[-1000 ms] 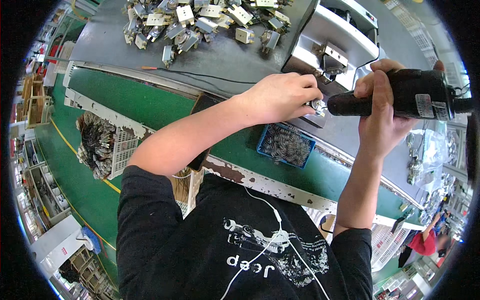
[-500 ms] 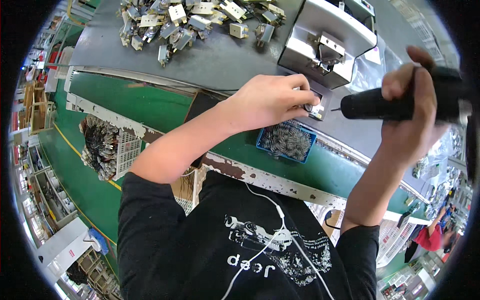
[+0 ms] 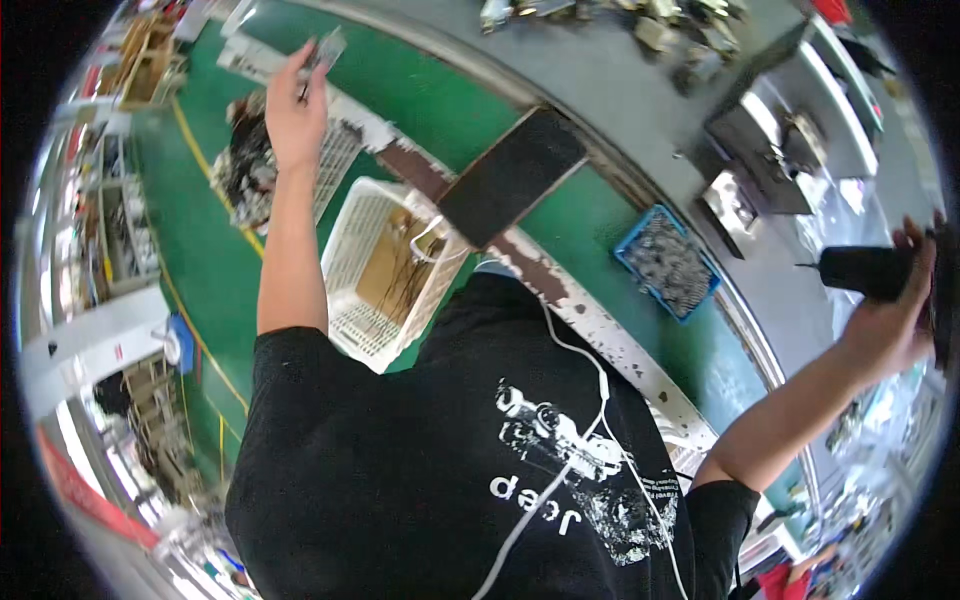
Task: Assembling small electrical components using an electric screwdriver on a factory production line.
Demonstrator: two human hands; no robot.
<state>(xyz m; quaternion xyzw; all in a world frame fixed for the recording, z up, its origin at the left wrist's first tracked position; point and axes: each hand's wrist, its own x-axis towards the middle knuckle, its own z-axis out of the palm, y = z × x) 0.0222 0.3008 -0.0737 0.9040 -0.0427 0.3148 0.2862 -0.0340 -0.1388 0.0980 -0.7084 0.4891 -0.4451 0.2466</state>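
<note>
My left hand (image 3: 297, 125) is stretched out to the far left. Its fingers are closed on a small metallic part (image 3: 325, 50), blurred, whose exact kind I cannot make out. At the right edge my right hand (image 3: 898, 318) grips a black power screwdriver (image 3: 865, 272), its thin bit pointing left. Between the hands, nearer the right one, a blue tray (image 3: 625, 246) holds many small metal springs (image 3: 668, 265). Just beyond it, a small metal fixture (image 3: 733, 212) stands beside a larger metal machine (image 3: 775, 135).
Loose metal-and-white assemblies (image 3: 690, 35) lie on the grey worktop (image 3: 600, 85). A dark flat panel (image 3: 515, 175) straddles the ledge. Below it is a white plastic basket (image 3: 345, 265) with cardboard and thin wires. Another crate of dark parts (image 3: 245, 165) sits on the green floor.
My left hand has left the fixture and swung far left with a small part. The view has turned left; the screwdriver stays in my right hand, now nearer the right edge.
</note>
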